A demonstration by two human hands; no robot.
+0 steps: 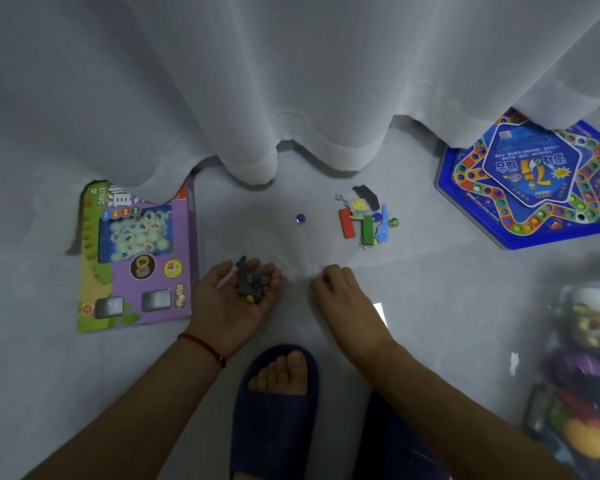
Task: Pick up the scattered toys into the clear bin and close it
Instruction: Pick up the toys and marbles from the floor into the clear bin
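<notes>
Nearest the viewer, a foot in a dark slipper [274,403] stands on the grey floor [32,375], between two forearms reaching forward. The left hand [238,296] lies palm up, its fingers cupped loosely around a small heap of toy pieces [250,284]: a dark grey piece and several small coloured bits. The right hand [340,292] is palm down, fingers curled toward the floor; whether they pinch anything cannot be told. Beyond the hands, a lone blue marble [300,218] rests apart from a cluster of scattered toys [364,218]: a red block, a green block, flat puzzle pieces, two more marbles and a small hook. A purple game box [136,258] lies to the left, a blue hexagonal game board [530,188] to the far right, partly under the white curtain [291,81]. The clear bin [582,368] appears at the right edge, blurred. The marbles probably roll and slip, so a fingertip pinch from above suits them; the blocks look rigid and light; the thin puzzle pieces likely need lifting by an edge.
</notes>
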